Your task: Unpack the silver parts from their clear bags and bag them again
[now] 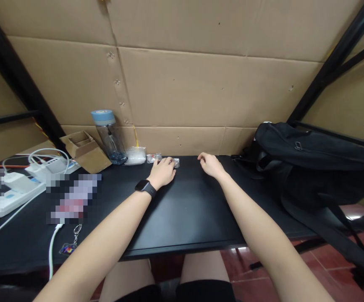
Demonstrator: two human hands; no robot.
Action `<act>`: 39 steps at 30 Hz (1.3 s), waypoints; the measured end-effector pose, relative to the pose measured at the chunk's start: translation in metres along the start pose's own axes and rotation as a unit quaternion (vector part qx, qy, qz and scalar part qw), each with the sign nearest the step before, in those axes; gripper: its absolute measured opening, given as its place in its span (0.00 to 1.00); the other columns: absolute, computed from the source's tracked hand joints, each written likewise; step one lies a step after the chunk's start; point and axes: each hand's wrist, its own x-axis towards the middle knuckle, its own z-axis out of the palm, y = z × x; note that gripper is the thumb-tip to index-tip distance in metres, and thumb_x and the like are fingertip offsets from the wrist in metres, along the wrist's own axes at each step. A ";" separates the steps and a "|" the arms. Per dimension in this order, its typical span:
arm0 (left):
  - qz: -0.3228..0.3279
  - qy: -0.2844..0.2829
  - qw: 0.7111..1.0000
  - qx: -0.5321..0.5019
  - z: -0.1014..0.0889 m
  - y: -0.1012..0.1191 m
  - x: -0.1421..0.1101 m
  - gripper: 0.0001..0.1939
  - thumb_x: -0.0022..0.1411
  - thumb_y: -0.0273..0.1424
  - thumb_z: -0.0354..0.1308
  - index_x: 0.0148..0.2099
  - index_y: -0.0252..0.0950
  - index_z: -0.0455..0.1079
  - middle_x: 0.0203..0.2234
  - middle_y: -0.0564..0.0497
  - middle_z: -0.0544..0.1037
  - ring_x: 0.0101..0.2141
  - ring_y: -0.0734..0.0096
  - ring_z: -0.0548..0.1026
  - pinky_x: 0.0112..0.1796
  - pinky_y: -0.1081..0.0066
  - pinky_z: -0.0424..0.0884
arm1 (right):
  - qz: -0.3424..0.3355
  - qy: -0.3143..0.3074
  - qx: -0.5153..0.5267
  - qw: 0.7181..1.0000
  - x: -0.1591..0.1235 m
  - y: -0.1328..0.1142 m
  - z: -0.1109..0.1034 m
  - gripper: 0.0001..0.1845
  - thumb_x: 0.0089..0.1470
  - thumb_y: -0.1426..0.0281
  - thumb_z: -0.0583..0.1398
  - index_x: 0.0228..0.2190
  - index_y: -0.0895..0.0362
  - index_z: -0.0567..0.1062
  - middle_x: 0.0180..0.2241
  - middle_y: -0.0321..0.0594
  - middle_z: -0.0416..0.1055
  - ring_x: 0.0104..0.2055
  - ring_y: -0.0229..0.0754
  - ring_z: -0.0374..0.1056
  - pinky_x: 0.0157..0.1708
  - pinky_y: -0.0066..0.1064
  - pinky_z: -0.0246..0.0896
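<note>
My left hand [163, 171], with a black watch [145, 188] on the wrist, reaches to the back of the black table. Its fingers are bent down over a small clear plastic packet [176, 162], whose right end sticks out past them; what is inside is too small to make out. Just left of these fingers lies another clear packet [153, 157] with something reddish in it. Farther right, my right hand [211, 165] rests near the back edge, fingers loosely curled and apart, with nothing seen in them.
Along the back stand a white wrapped bundle [136, 155], a blue-lidded bottle [109, 136] and an opened cardboard box [85, 151]. Power strips [21, 191], a blurred-out item with a white cable [55, 239] and a keyring [74, 237] lie left. A black backpack [310, 159] occupies the right side.
</note>
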 end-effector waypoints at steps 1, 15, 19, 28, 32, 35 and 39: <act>-0.002 -0.001 1.000 0.004 0.000 0.001 -0.001 0.18 0.70 0.35 0.48 0.57 0.39 0.71 0.61 0.39 0.69 0.59 0.48 0.67 0.60 0.44 0.52 | 0.000 0.003 -0.001 1.000 0.001 0.002 -0.001 0.13 0.60 0.73 0.54 0.42 0.53 0.77 0.42 0.45 0.78 0.40 0.45 0.72 0.38 0.32 0.60; -0.049 -0.057 0.996 -0.046 0.003 -0.006 0.004 0.25 0.73 0.44 0.42 0.66 0.45 0.65 0.66 0.44 0.65 0.66 0.48 0.60 0.63 0.37 0.45 | -0.013 -0.049 -0.019 0.999 0.006 0.023 -0.013 0.10 0.55 0.71 0.60 0.38 0.53 0.80 0.41 0.42 0.80 0.40 0.44 0.75 0.41 0.31 0.66; -0.072 0.005 0.993 -0.094 -0.008 -0.043 0.006 0.23 0.74 0.42 0.40 0.62 0.46 0.69 0.60 0.46 0.74 0.60 0.50 0.69 0.59 0.45 0.59 | -0.027 -0.118 -0.033 0.992 0.004 0.034 -0.022 0.21 0.50 0.66 0.67 0.47 0.55 0.80 0.49 0.46 0.79 0.48 0.49 0.75 0.49 0.33 0.67; 0.007 -0.128 0.967 -0.222 -0.030 -0.084 -0.007 0.17 0.61 0.42 0.59 0.46 0.37 0.79 0.38 0.48 0.84 0.37 0.64 0.79 0.42 0.70 0.70 | 0.001 -0.152 -0.050 0.987 0.002 0.047 -0.024 0.23 0.44 0.71 0.69 0.46 0.58 0.81 0.44 0.47 0.81 0.47 0.50 0.77 0.48 0.32 0.67; 0.051 -0.080 0.979 -0.179 -0.029 -0.071 -0.006 0.15 0.56 0.43 0.65 0.41 0.40 0.80 0.39 0.49 0.82 0.42 0.62 0.77 0.46 0.69 0.68 | -0.030 -0.153 -0.020 0.988 -0.001 0.034 -0.021 0.22 0.43 0.72 0.69 0.44 0.57 0.82 0.44 0.46 0.81 0.45 0.48 0.77 0.46 0.31 0.68; 0.061 -0.070 0.985 -0.146 -0.027 -0.064 -0.004 0.11 0.52 0.40 0.70 0.37 0.42 0.82 0.42 0.49 0.81 0.45 0.60 0.75 0.50 0.66 0.64 | -0.056 -0.158 0.005 0.986 -0.005 0.023 -0.019 0.23 0.43 0.72 0.69 0.45 0.57 0.81 0.43 0.44 0.81 0.43 0.46 0.77 0.44 0.30 0.67; 0.060 -0.086 0.986 -0.133 -0.026 -0.054 -0.003 0.03 0.54 0.33 0.69 0.34 0.41 0.82 0.39 0.50 0.81 0.42 0.63 0.75 0.49 0.65 0.63 | -0.089 -0.177 0.031 0.980 -0.008 0.013 -0.018 0.24 0.43 0.73 0.68 0.46 0.55 0.80 0.41 0.40 0.81 0.39 0.42 0.76 0.41 0.28 0.67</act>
